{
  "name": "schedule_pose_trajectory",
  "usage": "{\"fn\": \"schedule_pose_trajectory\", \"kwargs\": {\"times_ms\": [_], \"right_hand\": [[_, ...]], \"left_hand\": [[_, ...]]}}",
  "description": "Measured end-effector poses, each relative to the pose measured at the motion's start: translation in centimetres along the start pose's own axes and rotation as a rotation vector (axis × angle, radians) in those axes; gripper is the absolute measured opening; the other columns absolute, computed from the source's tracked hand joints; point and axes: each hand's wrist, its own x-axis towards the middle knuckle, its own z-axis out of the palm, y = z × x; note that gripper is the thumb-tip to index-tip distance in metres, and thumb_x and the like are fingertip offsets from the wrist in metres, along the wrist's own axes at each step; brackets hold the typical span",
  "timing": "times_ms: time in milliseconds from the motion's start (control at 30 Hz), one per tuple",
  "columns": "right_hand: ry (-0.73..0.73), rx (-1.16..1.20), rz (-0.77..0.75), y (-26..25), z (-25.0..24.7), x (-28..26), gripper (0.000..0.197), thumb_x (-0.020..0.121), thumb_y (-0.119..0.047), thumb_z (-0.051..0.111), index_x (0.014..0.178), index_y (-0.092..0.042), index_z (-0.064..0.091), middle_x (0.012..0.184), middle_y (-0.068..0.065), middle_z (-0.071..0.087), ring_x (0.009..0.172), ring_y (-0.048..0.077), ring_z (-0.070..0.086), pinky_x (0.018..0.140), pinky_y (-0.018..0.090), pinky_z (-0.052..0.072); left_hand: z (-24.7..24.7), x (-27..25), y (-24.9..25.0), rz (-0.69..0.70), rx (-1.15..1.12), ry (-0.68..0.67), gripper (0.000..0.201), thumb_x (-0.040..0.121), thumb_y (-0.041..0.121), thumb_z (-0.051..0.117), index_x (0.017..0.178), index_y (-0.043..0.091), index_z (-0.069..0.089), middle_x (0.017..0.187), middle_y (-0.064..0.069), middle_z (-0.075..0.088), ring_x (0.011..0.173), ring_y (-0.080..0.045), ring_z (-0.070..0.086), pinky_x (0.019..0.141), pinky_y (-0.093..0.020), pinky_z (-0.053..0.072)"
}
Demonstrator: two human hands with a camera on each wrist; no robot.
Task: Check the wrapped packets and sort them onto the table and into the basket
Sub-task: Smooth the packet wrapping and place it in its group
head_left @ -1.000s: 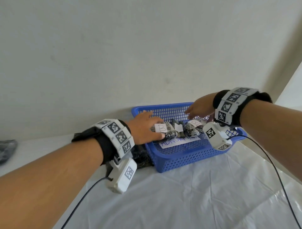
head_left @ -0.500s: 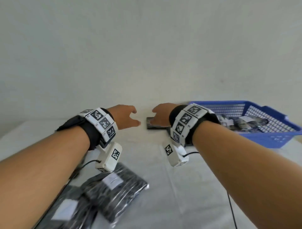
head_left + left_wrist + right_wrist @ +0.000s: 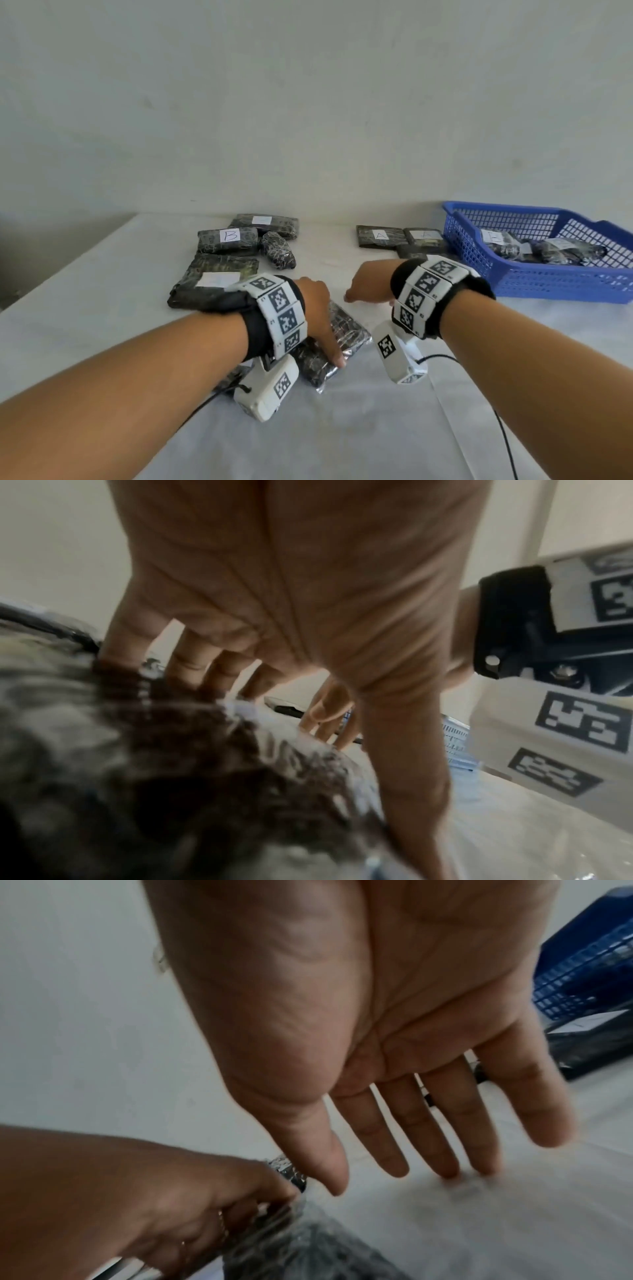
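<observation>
Packets are what I am sorting, and the nearest packet (image 3: 337, 346) lies on the white table (image 3: 359, 428) under my left hand (image 3: 317, 310). That hand lies over its top, with the thumb (image 3: 334, 354) down along its near edge and the fingers (image 3: 192, 666) reaching to the far side, so I judge it is closing round the packet to lift it. My right hand (image 3: 394, 1031) hovers just beside it with palm down and fingers spread, holding nothing.

To do this step well, I would slide the thumb under the crinkly wrap, bring the right hand in to steady the other end, and turn the packet until its white label faces me before choosing a place.

Farther back on the left I count four packets (image 3: 227, 240), one marked B; one of the four is a small roll with no label showing. To the right, just beside the basket (image 3: 548, 281), I count three packets (image 3: 380, 236); two of them seem to read A. In the blue basket I count at least two packets (image 3: 561, 251); the heap is too jumbled to be sure.
</observation>
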Motion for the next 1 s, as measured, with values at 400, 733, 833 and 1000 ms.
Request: {"fn": "schedule_pose_trajectory", "kwargs": {"times_ms": [400, 733, 833, 1000], "right_hand": [[0.280, 1.293, -0.290, 5.8, -1.9, -5.5, 0.006, 0.102, -0.006, 0.062, 0.098, -0.009, 0.063, 0.087, 0.005, 0.073, 0.070, 0.011, 0.072, 0.064, 0.026, 0.057], [0.805, 1.550, -0.446, 2.6, -9.8, -9.6, 0.043, 0.099, -0.034, 0.067, 0.125, 0.000, 0.060, 0.115, 0.023, 0.075, 0.103, 0.038, 0.076, 0.093, 0.060, 0.060], [1.023, 1.445, -0.445, 1.2, -10.3, -10.9, 0.065, 0.084, -0.056, 0.075, 0.111, 0.001, 0.062, 0.106, 0.026, 0.074, 0.096, 0.043, 0.076, 0.084, 0.065, 0.061], [1.138, 1.355, -0.490, 0.3, -10.1, -12.5, 0.047, 0.083, -0.049, 0.080, 0.101, -0.010, 0.061, 0.103, 0.020, 0.075, 0.094, 0.036, 0.077, 0.081, 0.061, 0.062]], "left_hand": [[-5.5, -0.7, -2.4, 0.367, -0.530, 0.520, 0.043, 0.076, 0.038, 0.089, 0.109, 0.020, 0.067, 0.099, 0.005, 0.072, 0.088, -0.013, 0.068, 0.067, -0.024, 0.050], [-11.0, -4.7, 2.1, 0.577, -1.532, 0.847, 0.045, 0.102, 0.053, 0.053, 0.117, 0.014, 0.069, 0.106, -0.009, 0.079, 0.095, -0.023, 0.077, 0.083, -0.043, 0.064], [-11.5, -6.1, 2.9, 0.628, -1.543, 0.975, 0.033, 0.103, 0.046, 0.057, 0.111, 0.016, 0.067, 0.106, -0.010, 0.078, 0.094, -0.023, 0.077, 0.083, -0.044, 0.064], [-11.4, -7.5, 2.5, 0.708, -1.558, 0.950, 0.030, 0.099, 0.043, 0.062, 0.111, 0.016, 0.069, 0.106, -0.010, 0.077, 0.099, -0.025, 0.076, 0.089, -0.045, 0.062]]}}
